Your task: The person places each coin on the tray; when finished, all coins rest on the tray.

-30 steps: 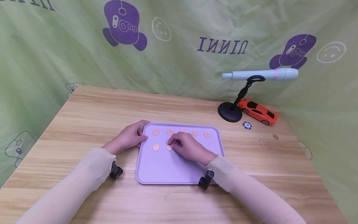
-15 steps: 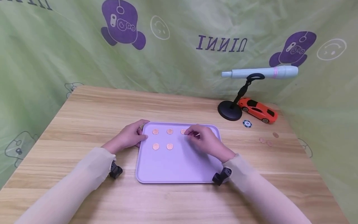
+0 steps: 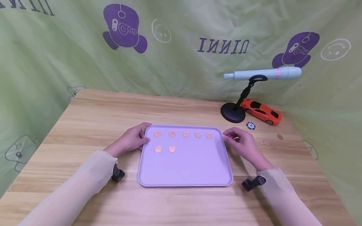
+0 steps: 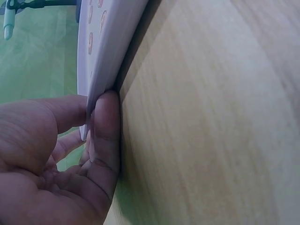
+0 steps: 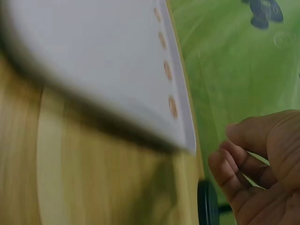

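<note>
A lilac tray [image 3: 198, 169] lies on the wooden table, bearing copper coins: several in a row along its far side and two in a nearer row, one of them a coin [image 3: 172, 149] left of centre. At the tray's far left corner my left hand [image 3: 131, 137] pinches the rim; in the left wrist view the thumb is above the edge and a finger [image 4: 107, 117] beneath it. Just off the tray's right edge is my right hand [image 3: 241, 142], fingers loosely bent. The right wrist view shows nothing between the thumb and fingers of this hand [image 5: 262, 168].
Right of the tray lie a few loose copper coins [image 3: 266, 142] and a blue-and-white poker chip [image 3: 250, 126]. Behind them are an orange toy car [image 3: 261, 112] and a black stand [image 3: 233, 112] holding a light-blue microphone [image 3: 261, 74]. A green printed curtain [image 3: 181, 66] hangs behind the table.
My right hand has left the nearer-row coin, travelled right across the tray and passed its right edge, uncovering the far-row coins. The left hand keeps its hold on the tray.
</note>
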### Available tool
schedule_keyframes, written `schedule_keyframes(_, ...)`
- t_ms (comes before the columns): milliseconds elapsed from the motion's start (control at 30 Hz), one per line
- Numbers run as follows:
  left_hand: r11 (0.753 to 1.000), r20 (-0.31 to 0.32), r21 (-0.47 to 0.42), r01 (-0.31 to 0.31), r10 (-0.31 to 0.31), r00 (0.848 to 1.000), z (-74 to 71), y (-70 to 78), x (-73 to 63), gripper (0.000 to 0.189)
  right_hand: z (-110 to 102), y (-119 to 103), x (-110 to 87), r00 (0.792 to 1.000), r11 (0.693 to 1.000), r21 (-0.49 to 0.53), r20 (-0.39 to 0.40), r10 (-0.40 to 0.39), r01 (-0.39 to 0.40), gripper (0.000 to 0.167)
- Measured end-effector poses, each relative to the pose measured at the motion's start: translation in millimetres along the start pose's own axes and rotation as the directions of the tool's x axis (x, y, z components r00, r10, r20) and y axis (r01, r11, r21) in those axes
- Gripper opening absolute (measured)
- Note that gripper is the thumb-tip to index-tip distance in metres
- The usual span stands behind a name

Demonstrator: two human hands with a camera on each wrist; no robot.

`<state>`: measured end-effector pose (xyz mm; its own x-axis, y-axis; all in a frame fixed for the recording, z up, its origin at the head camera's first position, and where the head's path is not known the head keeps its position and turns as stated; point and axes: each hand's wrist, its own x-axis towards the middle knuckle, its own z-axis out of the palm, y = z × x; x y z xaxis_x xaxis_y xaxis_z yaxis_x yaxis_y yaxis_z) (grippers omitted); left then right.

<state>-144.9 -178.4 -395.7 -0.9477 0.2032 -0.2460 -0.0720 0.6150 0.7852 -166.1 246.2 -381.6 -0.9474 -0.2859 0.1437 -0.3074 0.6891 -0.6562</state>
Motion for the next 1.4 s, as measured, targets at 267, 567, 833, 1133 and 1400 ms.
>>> schedule_keyframes(267,1.0,-0.001,-0.006,-0.001,0.001,1.0,1.3,-0.4,0.4,0.063,-53,50,-21.5,0.991,0.984,-0.144,-0.088,0.097,-0.109,0.029)
schedule_keyframes(567,1.0,-0.003,0.002,-0.007,0.007,1.0,1.7,-1.4,0.4,0.063,-84,90,-37.4,0.972,0.94,-0.251,-0.012,0.235,-0.23,0.044)
schedule_keyframes(833,1.0,-0.003,0.0,-0.012,0.012,1.0,1.5,-2.4,1.1,0.064,-83,106,-41.8,0.983,0.934,-0.307,-0.02,0.182,-0.18,0.028)
schedule_keyframes(1133,1.0,-0.001,-0.006,-0.004,0.004,1.0,0.4,-1.9,-0.1,0.064,-87,112,-42.3,0.972,0.926,-0.299,-0.02,0.236,-0.231,0.029)
schedule_keyframes(1400,1.0,0.0,-0.008,-0.004,0.004,1.0,0.4,-0.6,0.0,0.065,-91,114,-42.5,0.959,0.918,-0.281,-0.035,0.282,-0.281,0.031)
